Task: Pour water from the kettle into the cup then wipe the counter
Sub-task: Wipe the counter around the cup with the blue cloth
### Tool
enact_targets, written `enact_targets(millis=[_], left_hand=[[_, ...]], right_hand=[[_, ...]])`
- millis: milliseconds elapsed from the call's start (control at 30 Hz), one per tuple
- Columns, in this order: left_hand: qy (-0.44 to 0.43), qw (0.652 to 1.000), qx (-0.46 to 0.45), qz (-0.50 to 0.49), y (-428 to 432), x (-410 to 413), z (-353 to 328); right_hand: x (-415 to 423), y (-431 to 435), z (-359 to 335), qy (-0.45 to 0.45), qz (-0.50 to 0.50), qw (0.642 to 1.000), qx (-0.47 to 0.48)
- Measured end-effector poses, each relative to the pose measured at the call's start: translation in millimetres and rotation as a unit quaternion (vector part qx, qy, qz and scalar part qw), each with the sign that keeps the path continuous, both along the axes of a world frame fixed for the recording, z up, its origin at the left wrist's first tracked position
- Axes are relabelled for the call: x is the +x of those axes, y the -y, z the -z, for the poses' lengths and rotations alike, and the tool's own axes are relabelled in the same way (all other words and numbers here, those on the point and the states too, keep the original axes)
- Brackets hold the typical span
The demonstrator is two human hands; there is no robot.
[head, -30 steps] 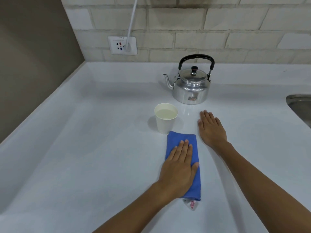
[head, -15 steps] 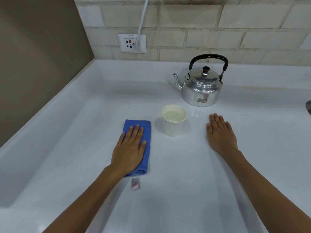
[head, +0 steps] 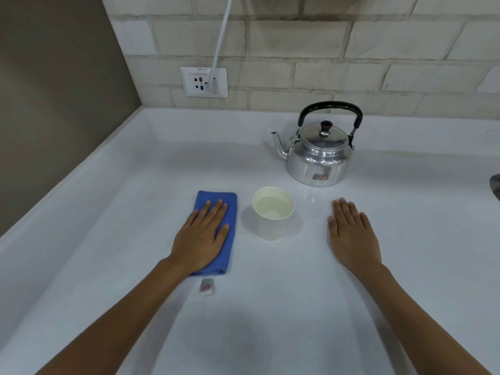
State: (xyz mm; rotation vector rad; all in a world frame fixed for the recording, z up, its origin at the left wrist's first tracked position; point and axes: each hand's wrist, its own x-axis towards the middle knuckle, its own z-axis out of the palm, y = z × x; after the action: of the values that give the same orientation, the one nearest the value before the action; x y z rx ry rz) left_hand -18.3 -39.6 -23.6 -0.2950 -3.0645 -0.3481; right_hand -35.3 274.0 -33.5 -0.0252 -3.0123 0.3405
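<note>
— Blue folded microfibre cloth (head: 216, 228) is seen pressed flat on the white worktop (head: 270, 307) under the left hand (head: 201, 239), fingers spread slightly and palm down. A small white tag (head: 207, 286) is shown trailing from the cloth's near edge.

— And the right hand (head: 353, 235)?

— It is laid flat and empty on the bare worktop, fingers extended and close together, well apart from the cloth.

— Where are the vessels placed?

— A white paper cup (head: 272, 217), filled with water, is stood upright between the two hands, just beside the cloth. A polished metal kettle with a black handle (head: 319, 155) is set behind the cup, near the brick-tiled wall (head: 351, 50), lid on and spout turned left. A white wall socket (head: 204, 82) with a white cable plugged in is visible at upper left.
</note>
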Motion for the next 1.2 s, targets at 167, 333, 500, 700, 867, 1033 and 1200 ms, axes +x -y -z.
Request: enact_targets(millis=[167,333,500,700,867,1033,1200], left_hand=[[0.029,1.0,-0.01,0.006,-28,-49,-1],[0.014,0.99,-0.013,0.138,-29,-66,-3],[0.01,0.994,-0.022,0.102,-34,-101,-4],[-0.004,0.997,-0.04,0.058,-39,-144,-1],[0.017,0.998,-0.038,0.048,-38,-173,0],[0.029,0.998,-0.03,0.043,-38,-194,0],[0.032,0.998,-0.026,0.046,-37,-210,0]], right_hand=[[-1,2,-2,0.001,0.003,1.0,0.005],[0,3,-3,0.0,0.004,1.0,0.009],[2,4,-5,-0.001,0.008,1.0,0.011],[2,4,-5,0.006,0.012,1.0,0.003],[2,5,-4,0.006,0.016,1.0,-0.006],[3,5,-3,-0.003,0.018,1.0,-0.014],[4,5,-2,-0.016,0.018,1.0,-0.008]])
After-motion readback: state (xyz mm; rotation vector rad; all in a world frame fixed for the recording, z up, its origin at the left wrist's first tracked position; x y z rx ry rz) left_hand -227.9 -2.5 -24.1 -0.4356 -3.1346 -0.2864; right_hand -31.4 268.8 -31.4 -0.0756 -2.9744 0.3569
